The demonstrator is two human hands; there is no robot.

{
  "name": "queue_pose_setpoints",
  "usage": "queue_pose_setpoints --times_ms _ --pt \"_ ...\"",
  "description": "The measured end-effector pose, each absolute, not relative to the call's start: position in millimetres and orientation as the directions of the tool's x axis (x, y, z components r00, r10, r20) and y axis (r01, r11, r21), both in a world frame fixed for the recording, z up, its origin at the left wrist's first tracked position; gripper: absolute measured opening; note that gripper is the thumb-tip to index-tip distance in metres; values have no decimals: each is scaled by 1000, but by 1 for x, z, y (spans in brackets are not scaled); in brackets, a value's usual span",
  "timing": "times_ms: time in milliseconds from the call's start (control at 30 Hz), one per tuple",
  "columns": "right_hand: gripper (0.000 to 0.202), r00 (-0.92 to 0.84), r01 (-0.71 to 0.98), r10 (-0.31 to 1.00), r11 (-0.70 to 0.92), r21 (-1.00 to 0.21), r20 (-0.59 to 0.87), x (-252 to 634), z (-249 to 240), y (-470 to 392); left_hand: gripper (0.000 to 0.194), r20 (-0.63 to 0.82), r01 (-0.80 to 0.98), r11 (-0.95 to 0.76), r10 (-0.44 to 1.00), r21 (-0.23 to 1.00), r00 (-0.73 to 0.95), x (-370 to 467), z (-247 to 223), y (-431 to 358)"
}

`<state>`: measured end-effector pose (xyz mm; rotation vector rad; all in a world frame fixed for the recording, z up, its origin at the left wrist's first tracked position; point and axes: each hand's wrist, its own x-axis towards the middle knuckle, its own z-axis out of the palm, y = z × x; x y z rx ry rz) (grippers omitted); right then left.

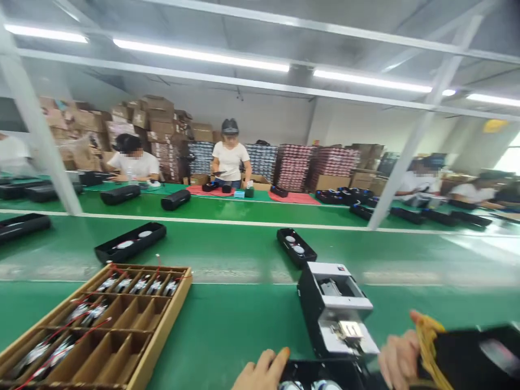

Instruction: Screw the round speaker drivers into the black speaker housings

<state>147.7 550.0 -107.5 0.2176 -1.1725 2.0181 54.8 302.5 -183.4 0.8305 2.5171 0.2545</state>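
At the bottom edge, my left hand [262,371] grips the left end of a black housing [337,369], its fingers close together. Two round silver-rimmed parts show in this housing, which the frame cuts off. To the right, my right hand [400,357] is blurred, with curled fingers beside a yellow band-like thing [428,346] and a dark object [467,355]; what it holds is unclear. A white and black machine [339,309] stands just behind the housing, between my hands.
A cardboard tray [162,336] with dividers holds wired metal parts at the left. Open black housings [296,246] lie on the green belt [227,244] beyond. White posts [422,124] rise from the line. Several people sit or stand across it, before stacked boxes.
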Motion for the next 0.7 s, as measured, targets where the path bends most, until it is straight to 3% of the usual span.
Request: queue_pose_setpoints --times_ms 67,133,167,233,300,700 --pt "65 -621 -735 578 -195 -649 529 152 -97 556 74 -358 596 740 672 312 -648 57 -180 297" --pt "57 -575 -747 603 -110 -656 554 143 -93 561 40 -330 712 651 755 265 -567 61 -173 290" --pt "59 -564 -741 618 -86 -666 548 137 -94 565 35 -296 805 569 808 167 -510 64 -169 286" --pt "60 -553 -729 634 -55 -682 540 123 -100 569 39 -212 879 476 861 17 -462 69 -160 279" --pt "59 -547 -724 641 -38 -689 539 113 -109 570 46 -183 888 456 870 -52 -458 74 -151 276" --pt "63 -614 -677 591 -53 -734 524 104 -130 571 60 -306 889 458 843 -24 -443 75 -128 279"
